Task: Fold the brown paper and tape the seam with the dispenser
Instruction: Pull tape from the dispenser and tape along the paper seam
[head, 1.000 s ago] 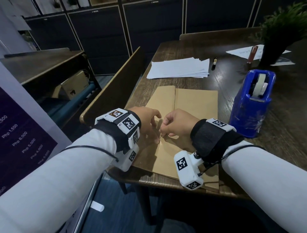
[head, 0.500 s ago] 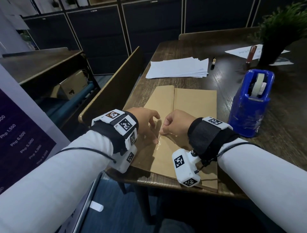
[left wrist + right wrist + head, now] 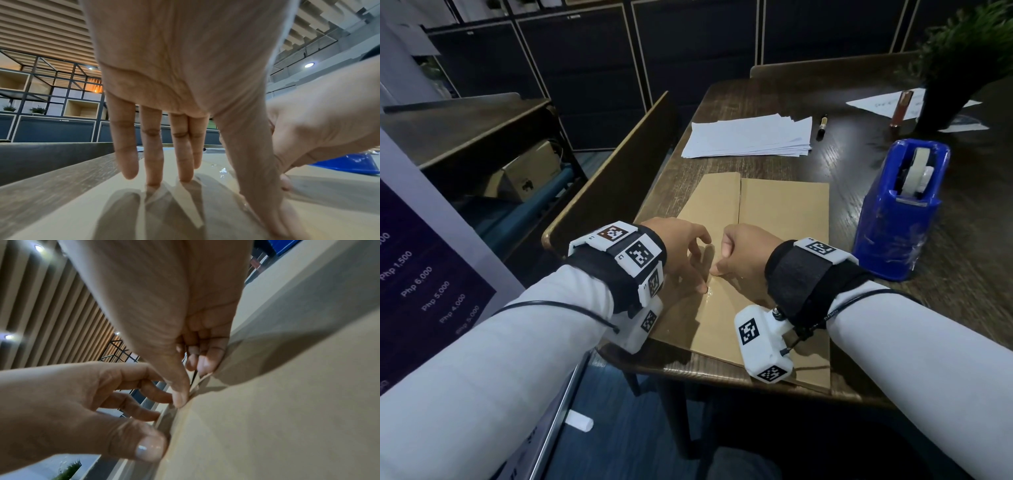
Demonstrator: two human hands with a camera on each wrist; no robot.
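Observation:
The folded brown paper [image 3: 784, 212] lies flat on the dark wooden table [image 3: 962, 308], its seam running down the middle. Both hands meet at the seam, near its middle. My left hand [image 3: 702, 263] has its fingers [image 3: 152, 154] straight and touching the paper [image 3: 82, 211], and its thumb [image 3: 144, 443] presses a shiny strip of clear tape [image 3: 709, 292] onto the seam. My right hand [image 3: 719, 263] is curled, and its thumb and fingers [image 3: 202, 360] pinch the strip's other end just above the paper [image 3: 287, 402]. The blue tape dispenser [image 3: 897, 212] stands to the right, untouched.
A stack of white sheets [image 3: 746, 137] and a marker [image 3: 823, 126] lie beyond the brown paper. A potted plant [image 3: 959, 68], more papers and a reddish tube [image 3: 900, 109] sit at the far right. A chair back [image 3: 616, 171] stands left of the table.

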